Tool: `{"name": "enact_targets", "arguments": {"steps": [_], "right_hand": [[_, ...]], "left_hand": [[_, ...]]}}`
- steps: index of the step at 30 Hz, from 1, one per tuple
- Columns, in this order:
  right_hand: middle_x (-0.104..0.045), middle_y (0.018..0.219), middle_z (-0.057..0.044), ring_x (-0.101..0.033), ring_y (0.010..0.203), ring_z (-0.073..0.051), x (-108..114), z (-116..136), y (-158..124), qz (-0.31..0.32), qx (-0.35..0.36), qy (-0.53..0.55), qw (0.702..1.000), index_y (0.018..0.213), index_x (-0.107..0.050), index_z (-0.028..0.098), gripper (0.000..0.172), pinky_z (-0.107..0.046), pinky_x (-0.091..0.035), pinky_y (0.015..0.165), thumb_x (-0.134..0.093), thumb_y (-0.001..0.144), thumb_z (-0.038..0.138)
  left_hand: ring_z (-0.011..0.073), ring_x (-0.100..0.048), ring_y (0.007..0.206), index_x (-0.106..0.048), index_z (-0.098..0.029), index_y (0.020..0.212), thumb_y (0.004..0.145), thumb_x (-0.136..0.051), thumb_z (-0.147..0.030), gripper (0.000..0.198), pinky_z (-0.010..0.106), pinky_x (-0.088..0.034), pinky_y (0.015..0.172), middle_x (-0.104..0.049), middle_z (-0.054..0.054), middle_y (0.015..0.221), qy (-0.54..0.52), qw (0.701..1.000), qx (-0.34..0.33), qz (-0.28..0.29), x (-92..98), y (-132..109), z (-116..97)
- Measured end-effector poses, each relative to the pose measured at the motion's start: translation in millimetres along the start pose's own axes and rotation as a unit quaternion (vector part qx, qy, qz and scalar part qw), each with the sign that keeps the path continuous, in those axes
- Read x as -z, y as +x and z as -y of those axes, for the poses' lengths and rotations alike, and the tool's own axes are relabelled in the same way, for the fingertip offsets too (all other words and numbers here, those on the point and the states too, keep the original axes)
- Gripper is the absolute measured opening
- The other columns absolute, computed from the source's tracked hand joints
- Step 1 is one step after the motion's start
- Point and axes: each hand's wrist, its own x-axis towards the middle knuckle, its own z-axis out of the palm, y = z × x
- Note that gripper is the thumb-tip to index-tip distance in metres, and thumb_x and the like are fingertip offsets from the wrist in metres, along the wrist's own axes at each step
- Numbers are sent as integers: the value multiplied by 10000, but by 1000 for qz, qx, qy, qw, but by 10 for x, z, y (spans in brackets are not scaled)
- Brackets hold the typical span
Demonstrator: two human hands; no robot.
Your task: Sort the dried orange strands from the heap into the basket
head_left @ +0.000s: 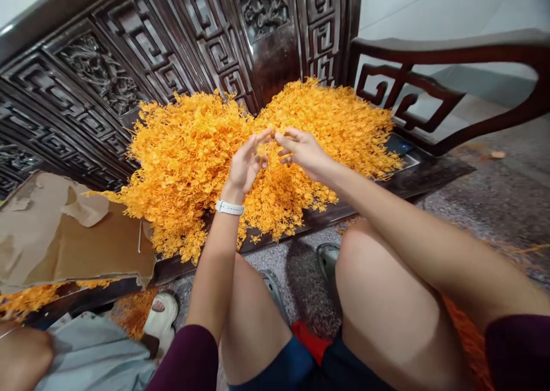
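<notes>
On the dark carved wooden bench, frilly orange plastic-looking sprigs heaped. Above it, left hand and right hand nearly meet, half-curled, any pinch unclear. Tugging tangles could spill sprigs off its front.

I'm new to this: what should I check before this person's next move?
1. Left grip and right grip in view: ok, both in front of the camera.
2. Gap between them: cannot tell; they nearly meet.
3. Anything held: cannot tell; too small and blurred.
4. Orange sprigs within reach: ok, it seems; heaped close by on the bench.
5. Cardboard out of the way: ok, off to the left.
6. Floor free of orange scraps: not ok.
</notes>
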Motion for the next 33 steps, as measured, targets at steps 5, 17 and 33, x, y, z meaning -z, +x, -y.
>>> {"name": "enact_targets", "arguments": {"steps": [5,17,33], "right_hand": [[-639,944,-51,-585,710,-132,-6,74,-33,-15,-45,14,999,869,-565,218,175,-262,-508,596,-698,954,294],[-559,768,-43,-541,642,-143,-106,58,-50,9,-70,35,997,877,-539,212,155,-296,-524,592,-572,1022,255],[-566,714,1,-547,595,-137,-107,-63,-11,2,-52,-20,998,1048,-526,239,411,-259,-467,515,-794,899,512]], "left_hand": [[195,-647,955,-706,-273,1323,1047,-439,-613,514,329,-536,780,-692,101,1270,-14,999,-4,-29,103,39,40],[195,-631,909,-787,-266,1097,945,-730,-449,245,370,-531,834,-756,68,1062,222,969,-95,-55,123,101,206],[350,-512,1312,-607,-231,1456,1018,-533,-577,564,555,-368,1181,-568,177,1331,427,893,-137,29,29,41,330]]}}
